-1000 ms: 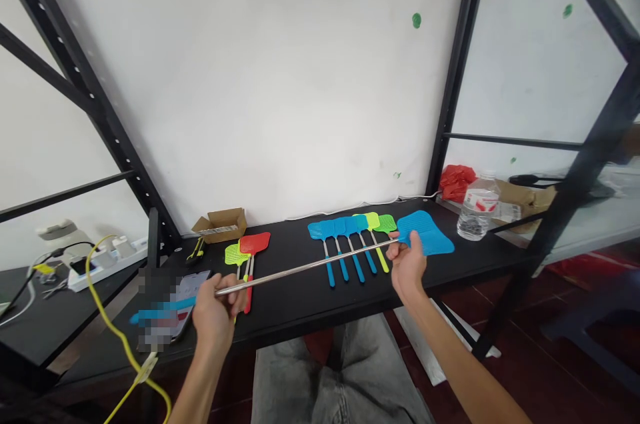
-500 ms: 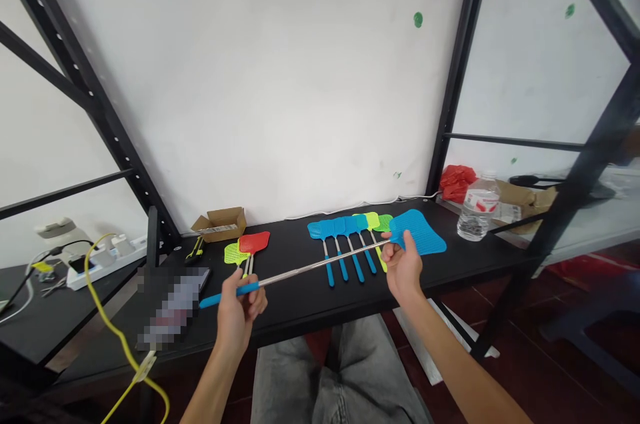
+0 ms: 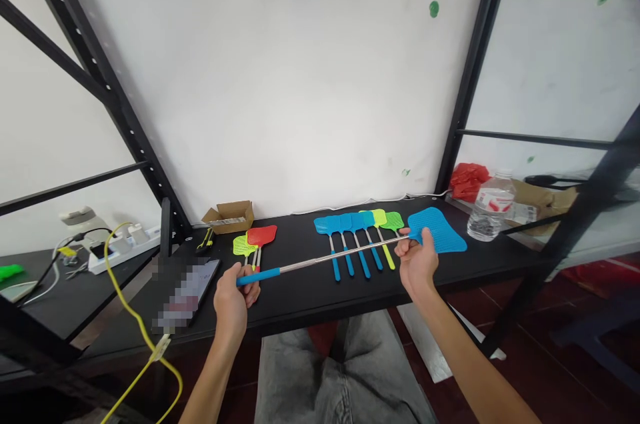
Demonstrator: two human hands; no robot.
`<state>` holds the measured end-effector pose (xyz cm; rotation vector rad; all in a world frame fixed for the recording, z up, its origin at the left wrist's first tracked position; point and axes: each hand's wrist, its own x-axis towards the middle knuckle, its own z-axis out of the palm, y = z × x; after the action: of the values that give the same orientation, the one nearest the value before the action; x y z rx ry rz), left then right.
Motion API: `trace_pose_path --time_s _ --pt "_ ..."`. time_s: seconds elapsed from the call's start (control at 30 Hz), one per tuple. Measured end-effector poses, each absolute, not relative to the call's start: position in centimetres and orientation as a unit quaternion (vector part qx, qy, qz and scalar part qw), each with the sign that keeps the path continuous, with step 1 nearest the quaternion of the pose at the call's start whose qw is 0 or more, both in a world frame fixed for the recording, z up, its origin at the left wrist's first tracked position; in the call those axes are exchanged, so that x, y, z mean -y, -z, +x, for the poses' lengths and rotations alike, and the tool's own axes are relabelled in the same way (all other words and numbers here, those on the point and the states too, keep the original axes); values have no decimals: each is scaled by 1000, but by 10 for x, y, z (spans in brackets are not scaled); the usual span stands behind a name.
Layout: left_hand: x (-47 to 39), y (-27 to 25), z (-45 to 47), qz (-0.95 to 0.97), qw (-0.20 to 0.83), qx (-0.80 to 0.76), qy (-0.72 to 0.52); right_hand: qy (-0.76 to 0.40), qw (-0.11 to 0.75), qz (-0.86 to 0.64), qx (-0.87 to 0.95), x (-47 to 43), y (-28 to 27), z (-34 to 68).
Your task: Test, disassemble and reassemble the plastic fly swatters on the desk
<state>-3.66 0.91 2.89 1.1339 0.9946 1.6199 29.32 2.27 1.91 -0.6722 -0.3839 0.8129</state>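
A blue fly swatter [image 3: 440, 232] with a silver shaft stretches between my hands above the black table. My left hand [image 3: 231, 297] is closed around the end of its blue handle. Just below the swatter's head, my right hand [image 3: 419, 265] grips the neck. Behind the shaft, several blue swatters [image 3: 346, 224] lie in an overlapping row, along with a yellow one [image 3: 380, 217] and a green one [image 3: 394, 220]. A red swatter [image 3: 262, 235] and a yellow-green swatter [image 3: 243, 247] lie beyond my left hand, their handles partly hidden by it.
A small open cardboard box [image 3: 229, 216] and a yellow-black cutter [image 3: 205, 241] are at the back left. Nearer lies a phone [image 3: 203, 281], partly pixelated, beside a yellow cable [image 3: 131, 313] and power strip [image 3: 131, 247]. A water bottle [image 3: 491, 211] and red bag [image 3: 469, 181] stand right.
The held swatter has shifted right relative to my left hand, which now grips the handle's end instead of its middle. My right hand keeps its grip by the head. The view has turned slightly.
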Motion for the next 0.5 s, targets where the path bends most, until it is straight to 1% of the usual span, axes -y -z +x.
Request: trace_pose_path --time_s 0.23,0.5 --pt "-11 -23 -31 480 430 -411 -645 -378 843 -328 197 -22 -12 281" --pt "-2 -17 -10 550 434 -430 -570 -384 831 -334 224 -16 -11 258"
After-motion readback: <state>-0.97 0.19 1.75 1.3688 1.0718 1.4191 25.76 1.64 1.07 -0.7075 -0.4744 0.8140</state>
